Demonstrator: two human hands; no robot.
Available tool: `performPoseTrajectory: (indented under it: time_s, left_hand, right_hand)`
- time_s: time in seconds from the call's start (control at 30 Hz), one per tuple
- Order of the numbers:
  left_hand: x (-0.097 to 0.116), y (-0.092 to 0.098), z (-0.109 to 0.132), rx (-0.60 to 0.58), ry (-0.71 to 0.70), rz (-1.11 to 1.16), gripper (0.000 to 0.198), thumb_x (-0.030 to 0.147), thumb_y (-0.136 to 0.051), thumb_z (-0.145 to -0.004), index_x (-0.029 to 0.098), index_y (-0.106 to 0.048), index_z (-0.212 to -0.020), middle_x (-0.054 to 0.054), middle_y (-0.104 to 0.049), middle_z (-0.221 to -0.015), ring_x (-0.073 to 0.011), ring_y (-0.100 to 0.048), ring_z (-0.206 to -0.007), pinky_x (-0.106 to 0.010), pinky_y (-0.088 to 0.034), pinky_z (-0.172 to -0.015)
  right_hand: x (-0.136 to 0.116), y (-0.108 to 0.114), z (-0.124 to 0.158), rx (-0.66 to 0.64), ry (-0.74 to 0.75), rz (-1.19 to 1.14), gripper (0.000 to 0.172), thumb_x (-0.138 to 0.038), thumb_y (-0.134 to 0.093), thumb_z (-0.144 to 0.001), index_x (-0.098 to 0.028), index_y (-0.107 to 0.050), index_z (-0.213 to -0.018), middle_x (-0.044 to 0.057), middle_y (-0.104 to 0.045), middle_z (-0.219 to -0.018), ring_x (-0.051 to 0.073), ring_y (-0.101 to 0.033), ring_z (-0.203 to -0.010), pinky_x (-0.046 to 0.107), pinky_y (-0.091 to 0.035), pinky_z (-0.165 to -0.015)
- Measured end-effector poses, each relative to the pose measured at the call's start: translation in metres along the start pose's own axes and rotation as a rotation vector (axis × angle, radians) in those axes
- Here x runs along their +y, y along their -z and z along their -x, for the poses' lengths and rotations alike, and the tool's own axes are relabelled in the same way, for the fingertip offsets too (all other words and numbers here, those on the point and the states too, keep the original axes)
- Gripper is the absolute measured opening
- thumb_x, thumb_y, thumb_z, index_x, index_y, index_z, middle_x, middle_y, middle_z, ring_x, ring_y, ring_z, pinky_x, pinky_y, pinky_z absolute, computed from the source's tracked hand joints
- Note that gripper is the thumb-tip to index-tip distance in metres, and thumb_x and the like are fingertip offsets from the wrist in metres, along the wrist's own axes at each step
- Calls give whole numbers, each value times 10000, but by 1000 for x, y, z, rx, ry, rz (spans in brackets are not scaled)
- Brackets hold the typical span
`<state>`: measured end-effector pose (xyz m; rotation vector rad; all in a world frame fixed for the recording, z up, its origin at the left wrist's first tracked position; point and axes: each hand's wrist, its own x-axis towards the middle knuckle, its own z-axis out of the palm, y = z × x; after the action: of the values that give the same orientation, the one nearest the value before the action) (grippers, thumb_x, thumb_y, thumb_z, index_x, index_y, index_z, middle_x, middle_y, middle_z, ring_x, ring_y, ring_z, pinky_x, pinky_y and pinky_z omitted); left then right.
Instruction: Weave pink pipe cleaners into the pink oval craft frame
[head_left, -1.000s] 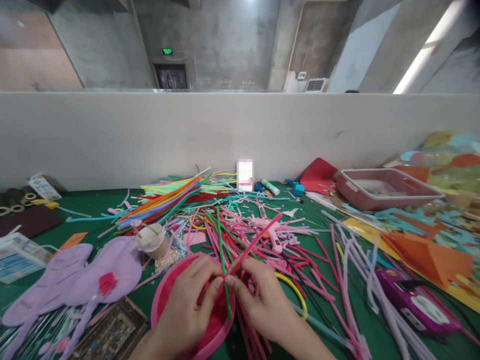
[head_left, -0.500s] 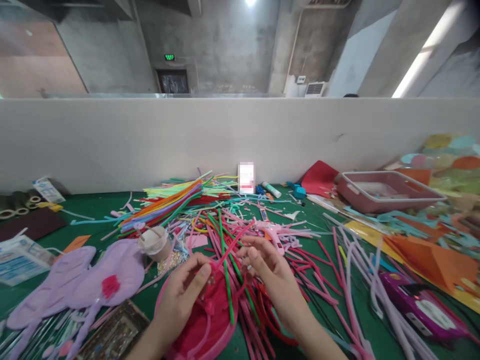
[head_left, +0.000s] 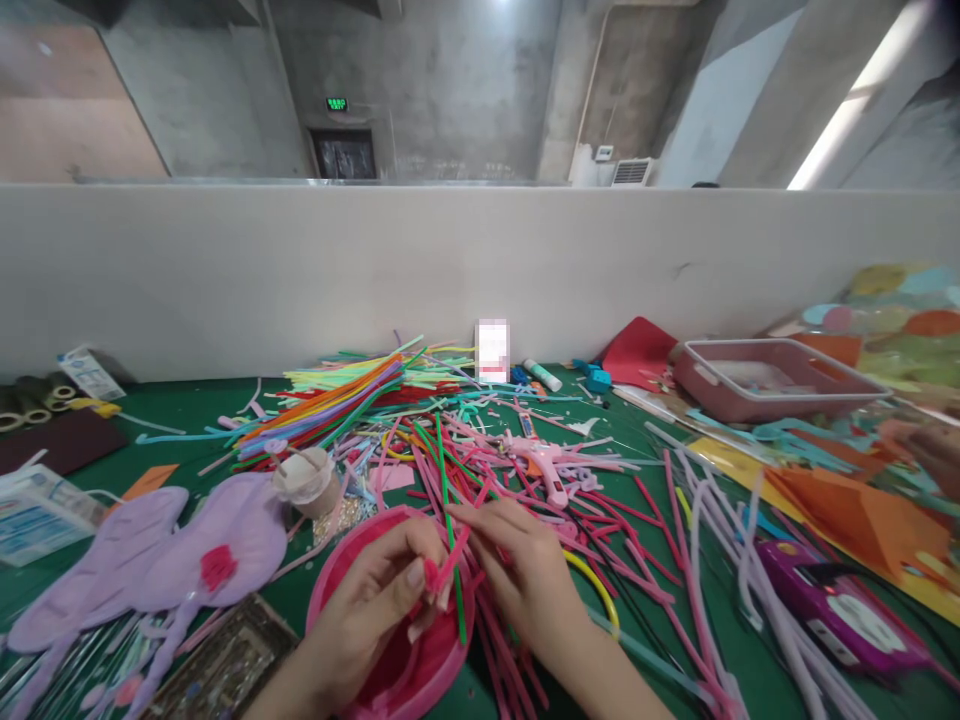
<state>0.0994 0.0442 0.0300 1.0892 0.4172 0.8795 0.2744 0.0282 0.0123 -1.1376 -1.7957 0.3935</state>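
Observation:
My left hand [head_left: 379, 590] is closed on a small pink piece [head_left: 433, 578] above a round pink basket [head_left: 330, 565]. My right hand [head_left: 517, 565] is beside it, its fingers bent around a pink pipe cleaner [head_left: 456, 556] that runs to the pink piece; the fingertips are partly hidden. A green pipe cleaner [head_left: 459, 600] passes upright between the hands, over the basket's right side. Many pink pipe cleaners [head_left: 499, 655] lie under and behind my right hand.
A heap of coloured pipe cleaners [head_left: 322, 400] lies at the back. Purple padded shapes [head_left: 165, 560], a cup [head_left: 307, 480] and a bead tray [head_left: 225, 665] are at the left. A pink glue gun [head_left: 544, 460], a pink bin [head_left: 780, 400] and a purple device [head_left: 847, 610] are to the right.
My hands have come closer together over the basket, the right moving left and turning its back upward. A yellow curved piece now shows right of my right hand, where red loops were.

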Motion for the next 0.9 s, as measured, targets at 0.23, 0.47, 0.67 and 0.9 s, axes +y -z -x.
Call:
performPoseTrajectory:
  time_s: [0.23, 0.47, 0.67, 0.9]
  left_hand:
    - [5, 3, 1, -20, -39, 0, 294, 434, -666, -834, 178, -600, -706, 27, -529, -662, -64, -437, -524, -166, -343, -475]
    - [-2, 9, -3, 192, 178, -46, 312, 444, -670, -831, 161, -587, -730, 31, -520, -617, -68, -487, -529, -142, -362, -459]
    - [-9, 8, -8, 236, 287, -155, 361, 524, -549, -880, 169, -593, -833, 3, -575, -662, -102, -550, -508, -159, -369, -400]
    - [-22, 2, -5, 92, 275, -376, 447, 557, -619, -815, 184, -607, -1062, 0, -584, -760, -109, -530, -585, -200, -386, -508]
  right_hand:
    - [4, 0, 0, 82, -179, 42, 266, -154, -511, -916, -181, -687, -1113, 85, -724, -976, 203, -675, -857, 307, -532, -751]
    - [-1, 23, -5, 444, -108, -43, 280, -179, -567, -891, -274, -703, -1117, 45, -685, -944, 162, -646, -798, 269, -529, -694]
    - [-7, 23, -6, 486, -322, -421, 295, -279, -586, -891, -236, -679, -1168, 81, -719, -1016, 151, -675, -642, 289, -580, -585]
    - [-8, 20, -12, 832, -461, -492, 361, -348, -621, -893, -210, -605, -1226, 110, -670, -1160, 222, -710, -940, 367, -628, -760]
